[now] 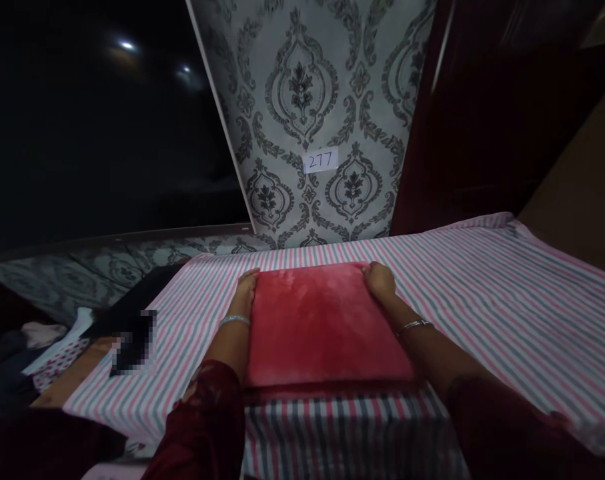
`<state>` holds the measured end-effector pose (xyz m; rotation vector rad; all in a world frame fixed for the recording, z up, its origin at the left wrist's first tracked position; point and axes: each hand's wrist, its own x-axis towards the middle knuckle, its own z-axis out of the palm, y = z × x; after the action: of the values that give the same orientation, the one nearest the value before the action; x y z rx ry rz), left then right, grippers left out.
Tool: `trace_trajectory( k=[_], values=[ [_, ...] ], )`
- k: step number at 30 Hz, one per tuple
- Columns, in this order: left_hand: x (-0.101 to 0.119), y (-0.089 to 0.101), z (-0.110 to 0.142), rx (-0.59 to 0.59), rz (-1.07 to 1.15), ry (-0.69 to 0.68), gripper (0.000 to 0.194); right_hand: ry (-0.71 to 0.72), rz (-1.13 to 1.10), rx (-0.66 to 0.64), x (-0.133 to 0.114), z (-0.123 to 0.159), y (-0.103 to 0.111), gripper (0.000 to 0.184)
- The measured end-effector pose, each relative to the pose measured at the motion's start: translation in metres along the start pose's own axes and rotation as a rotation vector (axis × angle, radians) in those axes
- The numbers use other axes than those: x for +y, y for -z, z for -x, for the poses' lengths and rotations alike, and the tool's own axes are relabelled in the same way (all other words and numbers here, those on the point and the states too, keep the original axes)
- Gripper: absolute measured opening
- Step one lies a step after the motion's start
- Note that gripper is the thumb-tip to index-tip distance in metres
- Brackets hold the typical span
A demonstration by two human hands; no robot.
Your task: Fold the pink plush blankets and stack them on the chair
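A red, soft-looking folded cloth [327, 327] lies flat as a near-square on the striped tablecloth [457, 273], its near edge by the table's front edge. At its far left corner, my left hand [247, 285] grips the edge with curled fingers. My right hand [381, 280] is closed on the far right corner, with the fingertips partly hidden. Both forearms reach along the sides of the cloth. A bracelet sits on each wrist.
A large dark screen [97, 133] hangs at the left. Behind the table, a paper marked 277 [321, 160] is stuck to the patterned wall [302, 87]. A dark red glossy panel [462, 120] stands at the right. Fabric pieces [57, 360] lie at the lower left.
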<state>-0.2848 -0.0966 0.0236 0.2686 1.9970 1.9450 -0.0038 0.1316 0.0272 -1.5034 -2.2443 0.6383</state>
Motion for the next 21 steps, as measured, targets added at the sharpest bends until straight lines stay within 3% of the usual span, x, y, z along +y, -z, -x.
trace_trajectory(
  k=[4, 10, 16, 21],
  values=[
    [-0.001, -0.005, -0.006, 0.097, -0.021, 0.065, 0.022, -0.031, 0.016, 0.025, 0.007, 0.001, -0.003, 0.035],
    [0.02, 0.011, 0.005, 0.026, -0.1, 0.183, 0.027, -0.002, 0.027, -0.004, 0.004, 0.01, 0.013, 0.036],
    [0.022, 0.048, 0.065, -0.191, -0.103, 0.246, 0.032, 0.123, 0.095, -0.017, 0.011, 0.046, 0.032, 0.037],
    [0.014, 0.08, 0.127, -0.359, -0.04, 0.228, 0.039, 0.233, 0.087, -0.001, 0.036, 0.079, 0.037, 0.031]
  ],
)
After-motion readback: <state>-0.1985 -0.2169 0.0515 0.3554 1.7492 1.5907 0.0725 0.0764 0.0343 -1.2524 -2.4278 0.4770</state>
